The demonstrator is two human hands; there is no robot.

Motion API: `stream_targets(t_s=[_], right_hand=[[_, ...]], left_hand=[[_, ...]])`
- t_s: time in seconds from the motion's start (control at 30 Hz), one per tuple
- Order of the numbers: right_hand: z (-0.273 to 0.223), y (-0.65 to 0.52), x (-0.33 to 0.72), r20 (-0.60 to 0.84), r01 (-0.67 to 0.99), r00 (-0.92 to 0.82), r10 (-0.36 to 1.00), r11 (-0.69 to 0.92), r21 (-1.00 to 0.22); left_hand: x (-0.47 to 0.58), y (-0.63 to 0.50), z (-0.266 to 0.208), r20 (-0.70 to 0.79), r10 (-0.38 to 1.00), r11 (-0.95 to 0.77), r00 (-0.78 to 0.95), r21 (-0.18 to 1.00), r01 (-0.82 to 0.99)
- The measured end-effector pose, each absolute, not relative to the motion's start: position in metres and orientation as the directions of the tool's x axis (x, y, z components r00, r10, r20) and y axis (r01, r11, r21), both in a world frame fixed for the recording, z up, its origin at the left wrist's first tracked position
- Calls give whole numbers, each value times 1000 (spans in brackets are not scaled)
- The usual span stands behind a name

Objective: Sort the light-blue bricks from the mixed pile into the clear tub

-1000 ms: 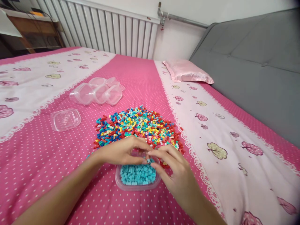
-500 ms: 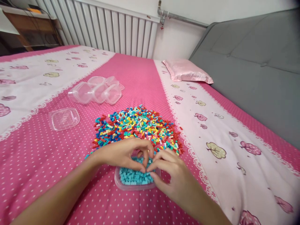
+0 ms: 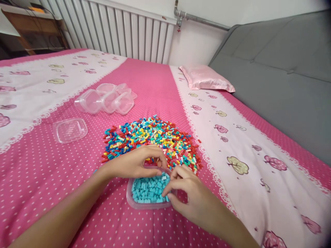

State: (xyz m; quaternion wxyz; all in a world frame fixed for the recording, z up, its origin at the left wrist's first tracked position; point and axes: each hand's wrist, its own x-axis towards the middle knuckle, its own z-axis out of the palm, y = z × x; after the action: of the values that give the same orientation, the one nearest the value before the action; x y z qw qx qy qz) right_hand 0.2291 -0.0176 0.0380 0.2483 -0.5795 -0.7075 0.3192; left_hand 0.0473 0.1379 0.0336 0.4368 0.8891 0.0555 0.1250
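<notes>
A clear plastic container [image 3: 148, 207] stands on the bedspread, filled with small turquoise building bricks [image 3: 148, 190]. My left hand [image 3: 142, 160] arches over its far rim, thumb and curled fingers apart, and I see nothing held between them. At the container's right side, my right hand [image 3: 184, 187] has its index finger and thumb close together over the turquoise bricks. Whether a brick sits between those tips is too small to make out. Just beyond the hands spreads a pile of mixed coloured bricks [image 3: 150, 132], partly covered by my left hand.
A clear lid [image 3: 70, 130] lies left of the pile. Several empty clear containers [image 3: 108, 100] are grouped farther back. A pink pillow [image 3: 207, 78] rests near the grey headboard [image 3: 271, 62]. Behind the bed are a white radiator [image 3: 124, 31] and a pipe [image 3: 201, 20].
My left hand has moved up and away from my right fingertips, its thumb and fingers parting. My right fingertips have shifted slightly down. More of the turquoise bricks show now.
</notes>
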Motion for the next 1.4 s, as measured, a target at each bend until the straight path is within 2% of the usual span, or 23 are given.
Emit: stream_targets(t_s=[0.3,0.63,1.17,1.4], right_hand=[[40,-14,231,-18,667,-241,970,152,-729],[39,-17,228,58,745,-254,966,233,-625],[41,-18,235,17,725,-307,952,245,-644],[46,-19,234,-32,730,-266,963,180,-660]], left_hand=[[47,137,34,125,206,-584,971,811,19],[46,136,32,116,206,-578,972,815,25],[47,137,35,181,262,-562,948,827,-2],[46,137,35,171,256,-559,951,829,2]])
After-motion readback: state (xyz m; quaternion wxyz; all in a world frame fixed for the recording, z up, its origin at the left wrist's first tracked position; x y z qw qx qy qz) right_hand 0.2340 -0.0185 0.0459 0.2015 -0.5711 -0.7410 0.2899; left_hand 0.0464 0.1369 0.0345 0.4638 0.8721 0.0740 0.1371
